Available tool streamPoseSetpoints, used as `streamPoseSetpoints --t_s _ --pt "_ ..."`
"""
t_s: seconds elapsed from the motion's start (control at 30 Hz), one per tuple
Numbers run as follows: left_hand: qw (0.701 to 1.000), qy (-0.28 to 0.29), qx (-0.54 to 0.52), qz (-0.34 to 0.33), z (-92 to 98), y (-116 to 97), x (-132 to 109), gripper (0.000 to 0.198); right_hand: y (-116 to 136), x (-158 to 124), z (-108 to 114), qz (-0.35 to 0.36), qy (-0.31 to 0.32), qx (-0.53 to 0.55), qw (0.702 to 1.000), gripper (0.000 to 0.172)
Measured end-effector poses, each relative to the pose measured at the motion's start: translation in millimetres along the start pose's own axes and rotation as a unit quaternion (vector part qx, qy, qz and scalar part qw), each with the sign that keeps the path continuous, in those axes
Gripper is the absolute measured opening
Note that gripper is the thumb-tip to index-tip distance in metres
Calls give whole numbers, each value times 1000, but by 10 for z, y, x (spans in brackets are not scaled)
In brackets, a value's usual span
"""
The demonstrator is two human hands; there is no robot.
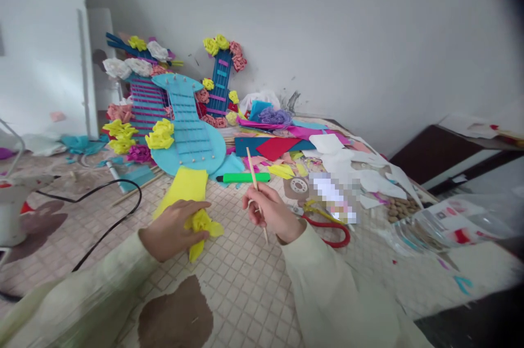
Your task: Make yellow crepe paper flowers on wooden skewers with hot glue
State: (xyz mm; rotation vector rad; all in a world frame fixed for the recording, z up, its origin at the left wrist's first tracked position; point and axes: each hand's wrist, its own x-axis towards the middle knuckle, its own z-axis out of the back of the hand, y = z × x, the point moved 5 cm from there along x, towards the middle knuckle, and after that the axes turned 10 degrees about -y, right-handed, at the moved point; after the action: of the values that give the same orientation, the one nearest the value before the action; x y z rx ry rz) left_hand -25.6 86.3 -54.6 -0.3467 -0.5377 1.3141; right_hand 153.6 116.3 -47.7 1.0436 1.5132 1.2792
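Observation:
My left hand (177,230) is closed around a scrunched piece of yellow crepe paper (202,222), shaped like a small flower. A flat yellow sheet (188,184) lies just beyond its knuckles. Between the fingertips of my right hand (270,207) is a thin wooden stick (252,169), held nearly upright with its top leaning slightly left. A green marker (245,177) rests crosswise on the table beyond both hands. Close to my right wrist are red-handled scissors (333,233), partly hidden by my arm.
Blue guitar-shaped crafts (192,135) with paper flowers stand against the wall. At left, a glue gun (16,206) trails a black cable (137,200). Coloured paper scraps (278,147) are piled at the back. A plastic bottle (450,222) lies at right. A brown patch (176,315) shows in front.

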Motion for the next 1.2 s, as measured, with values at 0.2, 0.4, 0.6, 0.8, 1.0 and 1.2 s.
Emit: streamPoseSetpoints --t_s 0.2,0.4,0.6,0.8,1.0,1.2 --pt "998 12 -61 31 20 -70 -43 41 32 6 51 27 8 5 1000 21" --pt "870 78 -432 225 -121 -171 -102 37 141 -141 -25 149 155 -81 973 25" --pt "715 165 -595 328 -477 -453 -210 27 6 -103 -35 104 108 -59 987 20" --pt "751 66 -575 319 -524 -336 -196 28 -163 -26 12 71 13 -140 987 27" --pt "829 103 -505 215 -451 -426 -244 20 37 -131 -22 185 -1 -219 958 24" --pt "793 165 -524 262 -490 -289 -343 35 171 -165 24 304 60 -376 873 30"
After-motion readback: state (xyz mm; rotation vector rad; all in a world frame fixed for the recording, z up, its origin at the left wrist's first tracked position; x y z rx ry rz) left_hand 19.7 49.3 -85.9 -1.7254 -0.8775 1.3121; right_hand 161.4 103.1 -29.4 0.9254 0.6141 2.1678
